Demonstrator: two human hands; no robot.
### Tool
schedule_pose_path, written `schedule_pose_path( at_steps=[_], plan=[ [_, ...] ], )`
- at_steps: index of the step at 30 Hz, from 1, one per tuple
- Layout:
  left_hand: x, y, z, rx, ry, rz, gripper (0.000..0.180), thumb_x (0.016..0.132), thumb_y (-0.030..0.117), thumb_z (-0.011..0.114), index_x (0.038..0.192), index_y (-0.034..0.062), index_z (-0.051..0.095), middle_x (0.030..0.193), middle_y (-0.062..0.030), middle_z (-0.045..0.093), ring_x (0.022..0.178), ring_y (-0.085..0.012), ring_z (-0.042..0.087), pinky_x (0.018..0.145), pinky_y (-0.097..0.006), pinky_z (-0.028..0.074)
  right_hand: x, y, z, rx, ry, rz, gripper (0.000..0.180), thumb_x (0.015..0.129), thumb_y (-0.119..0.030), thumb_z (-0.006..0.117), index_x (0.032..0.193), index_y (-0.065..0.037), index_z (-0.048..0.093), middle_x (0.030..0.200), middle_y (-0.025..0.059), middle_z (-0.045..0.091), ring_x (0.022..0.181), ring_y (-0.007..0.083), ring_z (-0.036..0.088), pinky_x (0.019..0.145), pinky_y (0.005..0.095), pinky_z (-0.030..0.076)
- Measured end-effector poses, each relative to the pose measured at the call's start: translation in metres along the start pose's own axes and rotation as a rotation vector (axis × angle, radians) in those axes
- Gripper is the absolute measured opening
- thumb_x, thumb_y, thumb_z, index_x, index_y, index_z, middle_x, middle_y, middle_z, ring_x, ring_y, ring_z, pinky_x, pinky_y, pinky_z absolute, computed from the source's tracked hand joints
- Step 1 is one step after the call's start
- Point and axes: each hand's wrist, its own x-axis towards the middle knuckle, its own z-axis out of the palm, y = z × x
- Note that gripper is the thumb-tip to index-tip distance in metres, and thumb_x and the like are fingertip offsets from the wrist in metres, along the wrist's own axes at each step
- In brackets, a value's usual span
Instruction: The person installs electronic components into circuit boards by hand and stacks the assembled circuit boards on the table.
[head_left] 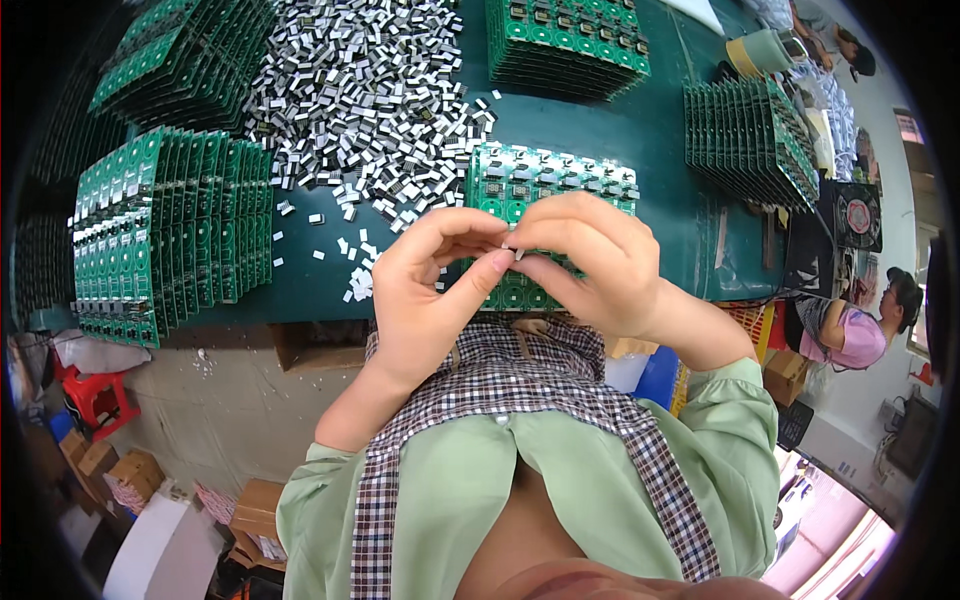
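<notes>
Shirt [450, 480] below, tiny piece [516, 252] pinched over the board [550, 172]

Nearest the camera hung soft, pale-green shirt cloth, with the checked apron [500, 390] over it. Beyond, my left hand [425, 285] and right hand [600, 260] met at the fingertips, both clamped on the piece above the board. Only slivers of dark and white showed, so I could not tell its whole shape. I judged it very light and probably stiff, easily dropped from a loose pinch; its edges seemed the place to hold, with gentle fingertip pressure.

The board looked thin, rigid and glossy, crowded with small parts, so its rim seemed the safest grip. A heap [360, 110] of blocky white-and-dark bits spread over the smooth green counter [670, 170], with flat white scraps [358, 278] near my left hand. The left stack [175, 230] showed ridged layers of boards; the right stack [745, 140] did too, each likely heavy and awkward whole.
</notes>
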Motion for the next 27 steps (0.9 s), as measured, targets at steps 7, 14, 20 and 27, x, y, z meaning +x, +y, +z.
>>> schedule_pose_path(
  at_steps=[7,14,20,27],
  plan=[
    [0.013,-0.012,-0.003,0.416,-0.043,0.509,0.027,0.071,-0.005,0.070,0.097,0.0019,0.065,0.093,-0.0089,0.069,0.088,-0.0236,0.064,0.078,-0.033,0.049,0.003,-0.015,-0.015,1.047,-0.014,0.842,0.035,0.081,-0.003,0.068,0.112,0.003,0.054,0.098,0.0077,0.062,0.093,0.0121,0.060,0.081,0.0262,0.052],
    [0.003,-0.008,0.000,0.388,-0.066,0.442,0.018,0.072,-0.004,0.068,0.089,0.0010,0.064,0.090,-0.0114,0.064,0.082,-0.0237,0.062,0.073,-0.032,0.048,-0.012,-0.022,-0.006,0.788,0.089,0.633,0.033,0.077,0.000,0.071,0.107,0.002,0.057,0.097,0.0082,0.063,0.090,0.0134,0.063,0.080,0.0270,0.054],
    [0.000,-0.007,-0.002,0.473,-0.175,0.399,0.014,0.072,-0.001,0.070,0.083,-0.0001,0.061,0.084,-0.0105,0.061,0.077,-0.0223,0.060,0.069,-0.031,0.048,-0.019,-0.018,-0.005,0.437,-0.001,0.419,0.029,0.072,-0.002,0.075,0.097,0.002,0.061,0.090,0.0094,0.065,0.084,0.0178,0.067,0.076,0.0287,0.056],
    [-0.005,-0.017,0.000,0.563,-0.195,0.523,0.019,0.066,-0.003,0.071,0.081,0.0033,0.062,0.082,-0.0076,0.061,0.071,-0.0225,0.059,0.061,-0.032,0.046,-0.027,-0.013,-0.009,0.557,-0.042,0.420,0.021,0.070,-0.001,0.076,0.087,0.000,0.064,0.086,0.0081,0.065,0.077,0.0173,0.066,0.071,0.0271,0.055]
  ],
)
